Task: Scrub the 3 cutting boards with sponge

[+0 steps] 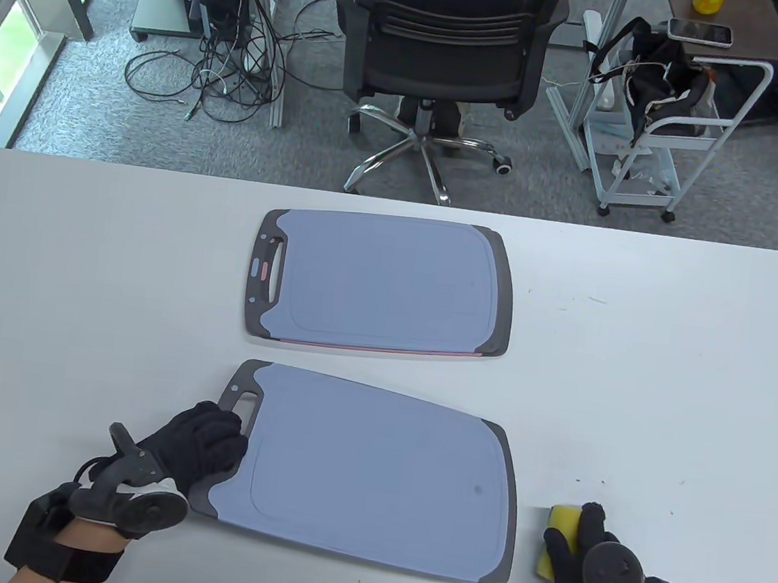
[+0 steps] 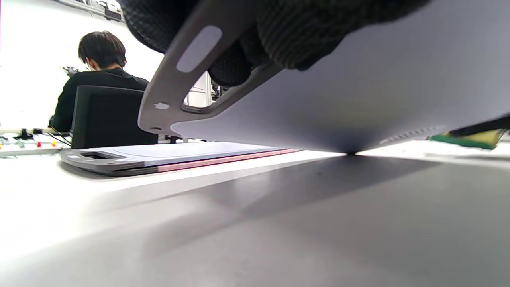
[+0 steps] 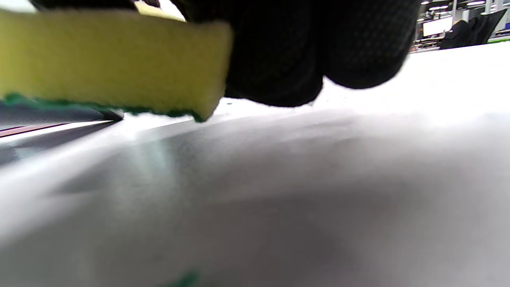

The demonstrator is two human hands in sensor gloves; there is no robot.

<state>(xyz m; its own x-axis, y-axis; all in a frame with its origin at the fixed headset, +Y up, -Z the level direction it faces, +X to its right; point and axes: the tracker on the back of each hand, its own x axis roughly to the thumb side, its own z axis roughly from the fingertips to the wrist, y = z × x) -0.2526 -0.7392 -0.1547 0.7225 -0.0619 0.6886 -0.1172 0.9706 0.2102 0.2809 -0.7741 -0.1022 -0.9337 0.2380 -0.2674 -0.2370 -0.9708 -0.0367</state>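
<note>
1. While the left hand point(image 1: 203, 446) gripped the near cutting board point(image 1: 375, 472) by its handle end, that end was tilted up off the counter point(image 1: 666, 379).
2. Right hand point(image 1: 584, 552) clenched round the sponge point(image 1: 553, 545), just beside the board's right edge.
3. Far boards point(image 1: 383, 284) lay stacked, a pink edge showing beneath.
4. Board looked stiff, light, probably slick; the handle slot seemed the safest hold. Sponge: soft, squeezable.

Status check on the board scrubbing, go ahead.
Left hand grips near board by its handle end, that end tilted up. Right hand holds sponge beside it. Far stack waiting. Nothing blocking.
</note>
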